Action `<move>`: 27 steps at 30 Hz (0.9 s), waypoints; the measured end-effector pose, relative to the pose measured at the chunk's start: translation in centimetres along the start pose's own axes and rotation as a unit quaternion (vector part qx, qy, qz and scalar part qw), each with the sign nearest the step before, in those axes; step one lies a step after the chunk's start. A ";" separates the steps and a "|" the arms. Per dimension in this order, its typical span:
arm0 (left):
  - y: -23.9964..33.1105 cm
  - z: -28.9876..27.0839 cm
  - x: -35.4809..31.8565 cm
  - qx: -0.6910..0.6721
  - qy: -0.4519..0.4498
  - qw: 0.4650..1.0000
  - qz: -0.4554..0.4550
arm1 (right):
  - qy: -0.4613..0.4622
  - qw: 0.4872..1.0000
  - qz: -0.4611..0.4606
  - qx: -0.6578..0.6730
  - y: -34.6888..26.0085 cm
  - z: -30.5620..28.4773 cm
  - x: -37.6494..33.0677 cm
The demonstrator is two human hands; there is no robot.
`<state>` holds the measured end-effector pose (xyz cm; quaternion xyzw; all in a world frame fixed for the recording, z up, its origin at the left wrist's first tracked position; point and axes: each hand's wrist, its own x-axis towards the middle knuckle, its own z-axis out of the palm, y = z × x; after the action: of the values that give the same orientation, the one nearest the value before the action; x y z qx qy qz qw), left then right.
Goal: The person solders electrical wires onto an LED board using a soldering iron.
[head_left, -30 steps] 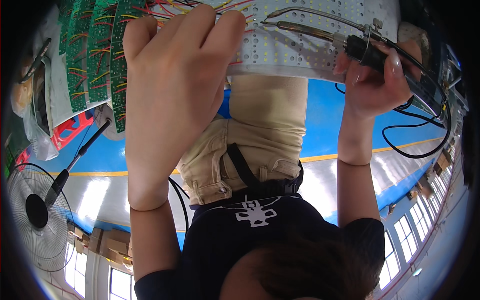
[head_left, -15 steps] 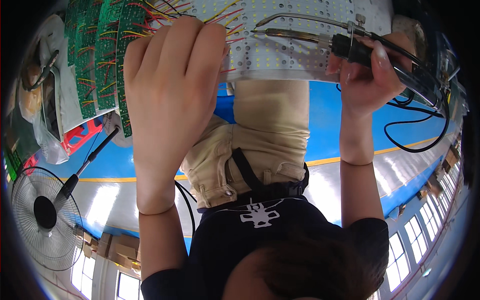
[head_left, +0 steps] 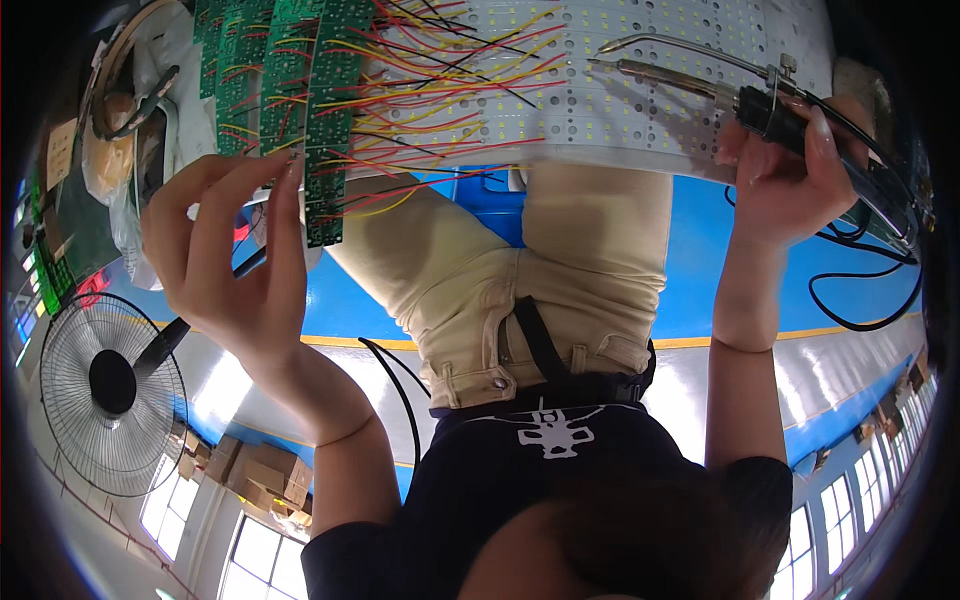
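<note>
My right hand [head_left: 795,180] is closed around the black handle of a soldering iron [head_left: 680,83], whose tip points left above a pale panel. A thin curved metal tube [head_left: 690,46] is clamped beside the iron's shaft. My left hand [head_left: 225,250] has thumb and forefinger pinched together at the left edge of the nearest green circuit board strip [head_left: 328,130]; whatever lies between the fingertips is too small to make out. Red, yellow and black wires [head_left: 450,90] fan out rightward from this strip over the panel.
More green board strips [head_left: 235,60] with wires lie farther left. The pale panel [head_left: 620,130] carries rows of yellow squares and holes. A black cable [head_left: 850,325] hangs at the right. A standing fan [head_left: 112,380] is at lower left, and cardboard boxes [head_left: 270,475] sit behind.
My left hand has moved left off the wires to the strip's left edge, uncovering the wires. The boards, panel and right hand with the soldering iron appear shifted right in view.
</note>
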<state>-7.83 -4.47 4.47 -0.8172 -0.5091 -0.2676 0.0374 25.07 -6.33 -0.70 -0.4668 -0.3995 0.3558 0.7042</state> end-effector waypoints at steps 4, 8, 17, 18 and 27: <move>0.8 0.1 -0.1 -0.072 -0.054 0.992 -0.088 | 0.022 1.000 0.002 -0.018 0.4 0.0 -0.1; 0.3 1.4 0.5 -0.057 -0.085 0.992 -0.072 | -0.022 1.000 -0.011 0.002 0.4 0.1 0.4; -0.3 1.9 2.2 0.109 -0.119 0.987 0.019 | -0.030 0.999 -0.010 0.029 0.4 0.3 0.6; -0.6 2.0 2.2 0.085 -0.122 0.988 0.035 | -0.038 0.998 -0.016 0.036 0.6 0.4 0.5; 0.2 0.3 3.1 -0.096 -0.071 0.993 0.009 | 0.022 1.000 0.004 -0.006 0.6 0.4 0.5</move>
<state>-6.53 -1.95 5.77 -0.8387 -0.4747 -0.2562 -0.0749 24.84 -5.55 -1.02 -0.4799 -0.3840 0.3457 0.7090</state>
